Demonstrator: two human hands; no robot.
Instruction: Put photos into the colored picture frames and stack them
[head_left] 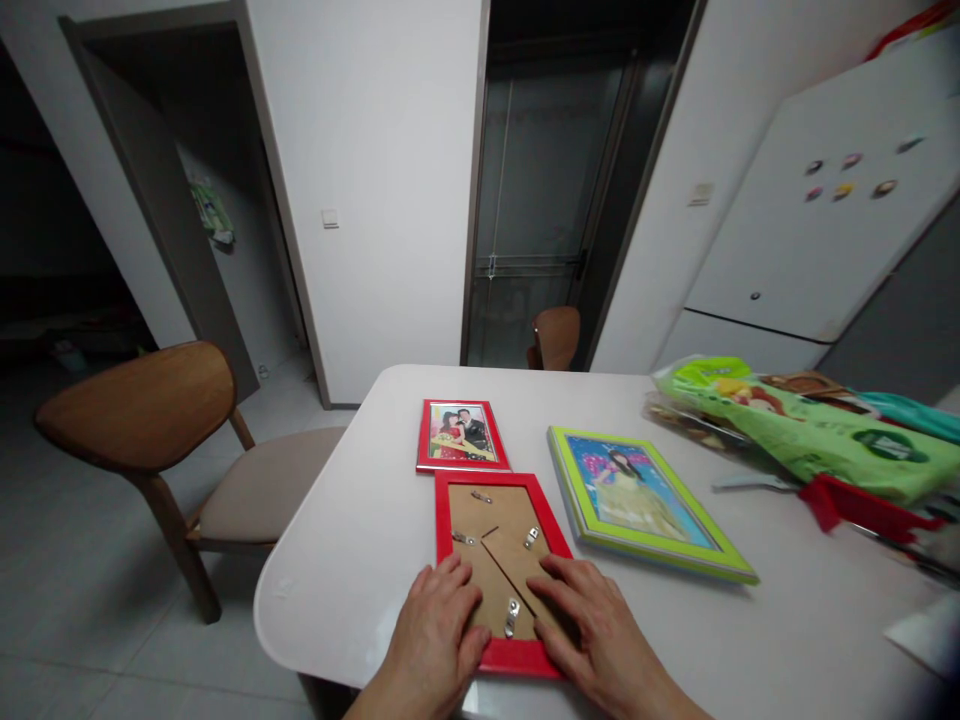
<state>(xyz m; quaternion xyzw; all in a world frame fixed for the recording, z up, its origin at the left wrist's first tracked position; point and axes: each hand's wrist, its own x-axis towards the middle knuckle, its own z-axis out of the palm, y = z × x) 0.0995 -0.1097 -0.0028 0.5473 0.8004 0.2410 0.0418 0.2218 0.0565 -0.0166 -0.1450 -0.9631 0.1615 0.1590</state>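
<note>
A red picture frame [517, 657] lies face down on the table, showing its brown backing board [491, 580] with several small metal clips and a dark angled slot. My left hand [442, 625] rests over the lower left edge, fingers slightly bent on the frame and board. Over the lower right edge lies my right hand [589, 620], its fingers apart and their tips touching the board. Just beyond, touching or nearly touching the top edge, is a second red picture frame [463, 465], face up with a photo of two people. To the right lies a green picture frame [675, 547], photo side up.
The white table [330, 570] has rounded corners. At its right side are a green plastic package [810, 420], a red object [832, 500] and other clutter. A wooden chair [150, 400] stands to the left, and another chair [556, 335] is behind the far edge.
</note>
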